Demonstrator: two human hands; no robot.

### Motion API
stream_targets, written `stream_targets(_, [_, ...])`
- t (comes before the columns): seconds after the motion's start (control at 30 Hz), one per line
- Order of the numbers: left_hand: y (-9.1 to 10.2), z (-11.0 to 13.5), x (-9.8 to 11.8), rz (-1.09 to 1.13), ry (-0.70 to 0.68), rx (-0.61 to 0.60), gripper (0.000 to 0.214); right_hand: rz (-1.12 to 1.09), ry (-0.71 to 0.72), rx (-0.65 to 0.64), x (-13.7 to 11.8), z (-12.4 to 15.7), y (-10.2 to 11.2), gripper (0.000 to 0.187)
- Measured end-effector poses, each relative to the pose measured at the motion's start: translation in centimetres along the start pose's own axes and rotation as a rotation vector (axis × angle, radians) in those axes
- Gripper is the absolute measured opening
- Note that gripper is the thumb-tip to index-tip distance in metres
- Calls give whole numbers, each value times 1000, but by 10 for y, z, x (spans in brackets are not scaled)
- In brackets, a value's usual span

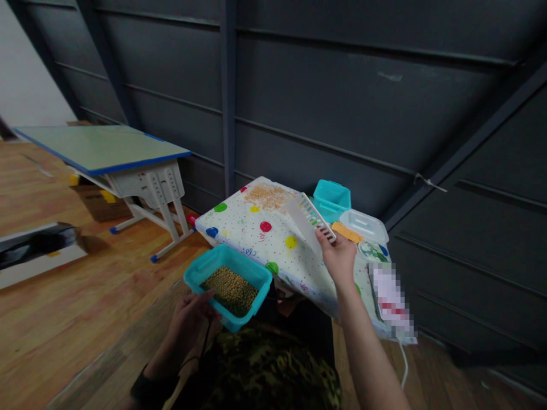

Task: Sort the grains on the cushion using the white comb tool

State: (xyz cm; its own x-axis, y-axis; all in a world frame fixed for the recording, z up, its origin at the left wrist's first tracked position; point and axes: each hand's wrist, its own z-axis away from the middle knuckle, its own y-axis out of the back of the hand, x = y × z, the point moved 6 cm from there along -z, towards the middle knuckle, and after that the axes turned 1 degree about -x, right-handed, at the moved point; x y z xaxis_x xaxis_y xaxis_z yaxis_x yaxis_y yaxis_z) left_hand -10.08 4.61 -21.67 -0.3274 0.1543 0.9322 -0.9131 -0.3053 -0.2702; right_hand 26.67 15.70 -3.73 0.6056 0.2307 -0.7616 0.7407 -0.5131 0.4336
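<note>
My left hand (194, 313) is closed on the near rim of a turquoise plastic container (252, 269), held off the table's near edge and over my lap. Inside it lie small round beans (231, 289), tan and greenish. In my right hand (337, 250) is a white slotted plastic tray (308, 219), gripped at its near end and tilted above the tabletop. Loose pale tan beans or grains (268, 197) are scattered on the patterned tablecloth (239, 228), beyond the tray to the left.
At the table's back right stand a second turquoise container (332, 199), a clear plastic lid (365, 226) and an orange item (347, 232). A blurred-out flat device (390, 299) with a white cable lies at the right edge. Left is a blue-edged desk (106, 148); behind, a dark panelled wall (307, 85).
</note>
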Motion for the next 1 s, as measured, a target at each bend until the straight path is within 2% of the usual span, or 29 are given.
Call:
stream_targets(0.13, [1,0,3,42,33,21,39,310,62,-37,0,-67,-21,42])
stream_targets(0.23, [6,4,3,52,20,72,34,431,48,-61,8,-90,-45,38])
stream_targets(0.33, [15,8,3,-8,46,147,38,428,51,-75,20,-90,-64,36])
stream_targets(0.47, [19,12,6,-48,102,166,46,553,10,-130,34,-80,-75,39])
stream_targets(0.57, [16,15,9,-42,138,178,39,656,-26,-188,38,-76,-76,45])
stream_targets(0.67, [9,17,13,-24,96,149,27,697,-59,-233,41,-75,-74,48])
stream_targets(0.87, [7,22,15,-114,74,109,29,731,-26,-285,37,-72,-70,47])
stream_targets(1.0, [3,26,16,-64,71,123,32,759,9,-323,29,-69,-71,47])
